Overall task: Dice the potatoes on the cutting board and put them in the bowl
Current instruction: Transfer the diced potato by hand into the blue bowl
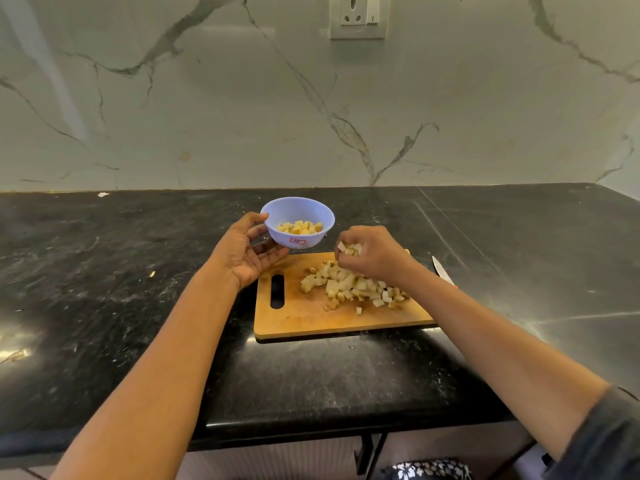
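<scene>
A pale blue bowl with a small red label holds some diced potato and is tilted toward me, just above the far left corner of the wooden cutting board. My left hand cups the bowl from below and the left, thumb on its rim. A heap of potato dice lies on the board. My right hand hovers over that heap, fingers curled round a handful of dice, just right of the bowl.
A knife lies on the black stone counter right of the board, partly hidden by my right forearm. A marble wall with a socket stands behind. The counter's front edge runs below the board.
</scene>
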`<state>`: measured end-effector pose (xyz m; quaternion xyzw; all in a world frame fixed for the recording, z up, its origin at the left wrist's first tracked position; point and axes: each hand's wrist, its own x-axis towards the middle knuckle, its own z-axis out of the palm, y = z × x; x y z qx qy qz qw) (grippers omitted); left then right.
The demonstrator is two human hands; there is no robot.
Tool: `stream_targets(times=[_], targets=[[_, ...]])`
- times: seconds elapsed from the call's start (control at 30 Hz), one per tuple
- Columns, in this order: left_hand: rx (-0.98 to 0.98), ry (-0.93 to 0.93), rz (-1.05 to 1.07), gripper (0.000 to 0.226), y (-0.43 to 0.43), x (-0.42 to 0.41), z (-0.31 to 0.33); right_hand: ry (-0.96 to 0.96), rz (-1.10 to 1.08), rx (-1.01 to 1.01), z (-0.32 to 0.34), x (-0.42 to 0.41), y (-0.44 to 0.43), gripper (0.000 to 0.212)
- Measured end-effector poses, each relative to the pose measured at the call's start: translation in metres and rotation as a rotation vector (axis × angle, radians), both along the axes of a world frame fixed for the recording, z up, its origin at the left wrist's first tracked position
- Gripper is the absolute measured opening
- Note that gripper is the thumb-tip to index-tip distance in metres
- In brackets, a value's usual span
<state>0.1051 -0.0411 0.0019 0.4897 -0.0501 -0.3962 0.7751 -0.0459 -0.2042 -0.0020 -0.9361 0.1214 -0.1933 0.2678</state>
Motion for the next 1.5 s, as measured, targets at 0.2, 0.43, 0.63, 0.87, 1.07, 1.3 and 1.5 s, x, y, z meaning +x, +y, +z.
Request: stream_targets(times=[0.2,0.43,0.63,0.87,1.07,1.3,1.5], targets=[[0.024,-0.01,-0.027,0.041,-0.002,-0.004,0.0,-0.234,-0.126,0.664,0.04,0.02,-0.001,0.018],[0.034,-0.003,-0.112,0.037,-0.005,-0.006,0.001,-0.3,-0.091,0.906,0.07,0.07,0.01,0.018],[0.024,0.001,-0.167,0.032,-0.004,-0.006,0.001,-0.264,-0.015,0.914,0.06,0.079,0.015,0.023],[0.021,0.014,-0.168,0.031,-0.002,-0.007,0.003,-0.277,0.131,0.944,0.066,0.076,0.009,0.028],[0.024,0.017,-0.182,0.03,-0.002,-0.007,0.003,-0.196,0.135,0.931,0.067,0.07,0.01,0.054],[0.016,0.013,-0.179,0.028,-0.002,-0.007,0.002,-0.04,0.294,0.798,0.066,0.062,0.004,0.072],[0.017,0.026,-0.178,0.031,-0.001,-0.007,0.003,-0.055,0.078,0.578,0.082,0.052,0.004,0.034]])
